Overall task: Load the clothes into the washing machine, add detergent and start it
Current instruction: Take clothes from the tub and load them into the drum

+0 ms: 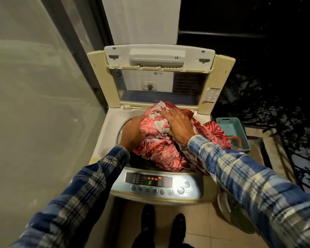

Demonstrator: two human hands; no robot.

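Observation:
A top-loading washing machine (104, 133) stands in front of me with its lid (157, 72) folded upright. A big red and white patterned cloth (161, 149) is bunched in the drum opening and spills over the right rim. My left hand (132, 131) grips the bundle's left side at the drum edge. My right hand (177, 122) lies on top of the bundle, fingers spread and pressing into the fabric. The control panel (157, 183) at the front is lit and shows a green F.
A teal plastic basket (238, 129) sits to the right of the machine with part of the red cloth and something red in it. A glass door fills the left side. A white bucket stands low at the right. My feet are on the tiled floor.

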